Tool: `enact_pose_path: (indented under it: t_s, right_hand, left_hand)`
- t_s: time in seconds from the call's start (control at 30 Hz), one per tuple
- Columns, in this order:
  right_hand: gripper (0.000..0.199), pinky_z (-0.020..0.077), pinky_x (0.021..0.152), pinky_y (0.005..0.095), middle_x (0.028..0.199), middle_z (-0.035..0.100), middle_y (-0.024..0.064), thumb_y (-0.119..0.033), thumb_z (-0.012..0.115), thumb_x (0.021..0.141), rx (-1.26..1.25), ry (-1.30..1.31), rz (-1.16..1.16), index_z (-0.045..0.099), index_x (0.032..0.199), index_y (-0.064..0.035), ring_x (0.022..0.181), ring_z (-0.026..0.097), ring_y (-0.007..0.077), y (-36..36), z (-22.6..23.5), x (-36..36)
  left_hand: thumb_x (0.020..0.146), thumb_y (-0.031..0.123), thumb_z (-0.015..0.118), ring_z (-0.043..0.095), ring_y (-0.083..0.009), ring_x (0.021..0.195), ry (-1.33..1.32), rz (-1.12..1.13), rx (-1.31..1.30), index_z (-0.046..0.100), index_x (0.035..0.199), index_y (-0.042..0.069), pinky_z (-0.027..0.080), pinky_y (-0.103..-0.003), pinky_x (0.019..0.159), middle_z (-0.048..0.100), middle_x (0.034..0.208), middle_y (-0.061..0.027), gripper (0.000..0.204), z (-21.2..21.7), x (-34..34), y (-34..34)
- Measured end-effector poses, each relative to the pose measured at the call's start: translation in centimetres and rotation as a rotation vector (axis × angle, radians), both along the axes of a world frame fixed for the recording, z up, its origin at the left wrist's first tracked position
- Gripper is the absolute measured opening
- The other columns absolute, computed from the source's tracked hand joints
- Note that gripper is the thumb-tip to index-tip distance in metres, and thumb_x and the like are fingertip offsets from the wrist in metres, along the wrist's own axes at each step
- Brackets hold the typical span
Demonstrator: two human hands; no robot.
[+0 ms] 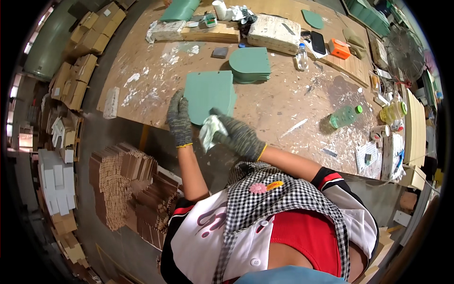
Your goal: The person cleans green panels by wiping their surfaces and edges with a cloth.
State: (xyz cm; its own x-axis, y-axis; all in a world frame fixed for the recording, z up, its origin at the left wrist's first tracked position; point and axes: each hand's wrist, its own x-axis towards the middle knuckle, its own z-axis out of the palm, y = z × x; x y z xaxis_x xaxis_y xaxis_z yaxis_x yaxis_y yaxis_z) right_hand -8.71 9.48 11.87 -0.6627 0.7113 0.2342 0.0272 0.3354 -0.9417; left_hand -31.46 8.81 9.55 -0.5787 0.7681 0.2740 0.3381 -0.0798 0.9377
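panels [207, 93], flat green, round-ended, stacked unevenly. my grey-gloved right hand [240, 137] grips crumpled pale cloth [210, 131]; grey-gloved left hand [179, 119] at their left edge, can't tell if pinching.

Table [283, 130]: brown top, pale spatter, mid-view. Floor [118, 246]: grey, with a yellow line [107, 258] at my lower left. Cartons [105, 26]: brown, stacked along the left. Boxes [56, 177]: white, piled lower on that side. Cylinder [56, 40]: large, green, upper left. Fan [404, 52]: round, caged, upper right. Light strips [15, 84]: bright, far left; I cannot tell windows from lamps.
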Motion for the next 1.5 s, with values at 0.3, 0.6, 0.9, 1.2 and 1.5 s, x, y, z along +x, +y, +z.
enact_pose_path:
  t_s: [0.3, 0.6, 0.9, 1.2, 1.5]
  right_hand:
    - [0.057, 0.0513, 0.095, 0.0387, 0.122, 0.065, 0.0180, -0.024, 0.066, 0.089, -0.092, 0.016, -0.252, 0.050, 0.140, -0.0047, 0.109, 0.065, 0.0282, 0.3, -1.4, 8.3]
    - [0.048, 0.0518, 0.082, 0.0341, 0.102, 0.067, 0.0083, -0.038, 0.062, 0.093, -0.475, -0.129, -0.719, 0.058, 0.123, -0.0012, 0.088, 0.063, 0.0177, -0.5, -2.7, 23.1]
    - [0.044, 0.0528, 0.081, 0.0324, 0.101, 0.070, 0.0087, -0.027, 0.066, 0.091, -0.486, -0.194, -0.632, 0.059, 0.126, -0.0012, 0.090, 0.064, 0.0149, 0.5, -2.3, 28.8]
    - [0.047, 0.0499, 0.094, 0.0370, 0.123, 0.066, 0.0107, -0.032, 0.055, 0.098, -0.862, -0.036, -0.112, 0.054, 0.135, -0.0026, 0.108, 0.063, 0.0210, 10.4, -4.5, 24.5]
    - [0.031, 0.0485, 0.092, 0.0321, 0.120, 0.065, 0.0096, -0.009, 0.053, 0.095, -0.935, 0.085, -0.163, 0.058, 0.126, -0.0085, 0.103, 0.061, 0.0200, 21.0, -11.7, 12.7]
  left_hand:
    - [0.096, 0.012, 0.057, 0.056, -0.0320, 0.124, 0.617, 0.168, 0.040, 0.064, 0.121, -0.002, 0.042, -0.043, 0.108, 0.062, 0.131, -0.0171, 0.030, 7.6, 9.6, -0.7]
    - [0.089, 0.030, 0.066, 0.042, -0.0344, 0.138, 0.604, -0.361, 0.028, 0.064, 0.124, 0.007, 0.029, -0.047, 0.118, 0.053, 0.141, -0.0164, 0.042, -7.7, 20.6, 15.4]
    - [0.069, 0.065, 0.073, 0.025, -0.0475, 0.144, 0.802, -0.163, -0.918, 0.032, 0.154, 0.021, 0.013, -0.063, 0.119, 0.034, 0.158, -0.0131, 0.104, -7.5, 15.6, 32.8]
    - [0.070, 0.083, 0.060, 0.034, -0.0411, 0.142, 0.740, -0.120, -1.028, 0.037, 0.152, 0.008, 0.031, -0.050, 0.115, 0.034, 0.156, -0.0217, 0.113, -4.8, 17.7, 26.8]
    - [0.078, 0.058, 0.071, 0.038, -0.0412, 0.136, 0.720, 0.000, -0.869, 0.035, 0.150, 0.003, 0.035, -0.052, 0.111, 0.042, 0.144, -0.0264, 0.097, -7.0, 19.7, 21.7]
